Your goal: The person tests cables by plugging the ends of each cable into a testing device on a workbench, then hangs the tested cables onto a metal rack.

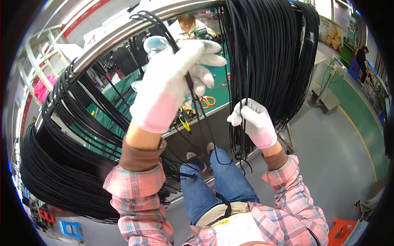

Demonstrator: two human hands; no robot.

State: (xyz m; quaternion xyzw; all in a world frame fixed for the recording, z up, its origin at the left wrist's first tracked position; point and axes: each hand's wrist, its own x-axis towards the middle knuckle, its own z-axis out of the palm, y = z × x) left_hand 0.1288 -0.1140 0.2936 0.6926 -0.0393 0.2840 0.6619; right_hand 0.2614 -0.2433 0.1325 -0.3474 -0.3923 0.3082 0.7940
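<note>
High, just below a curved metal rail [104, 43]: the left hand [174, 67], white-gloved, fingers partly bent and fanned toward the right. Behind that glove, a thin bundle of black cables [168, 35], draped over the rail above and emerging again lower, down toward the knees. Middle stretch hidden by the glove; cannot tell whether gripped firmly or only lying against the palm. Lower, to the right: the right hand [253, 119], thumb and fingertips together, apparently pinching a black strand [245, 123] (hard to pick out against the dark hanging bunch [271, 61] behind). At far left, another black sheaf [69, 172], partly covered by the left sleeve [137, 184]. Beyond, a green table [219, 82], much of it blocked by gloves and cables; near its edge, orange-handled scissors [208, 101] and a yellow tool [184, 123]. Farther back, a seated co-worker [177, 30], half hidden, hands impossible to make out.
</note>
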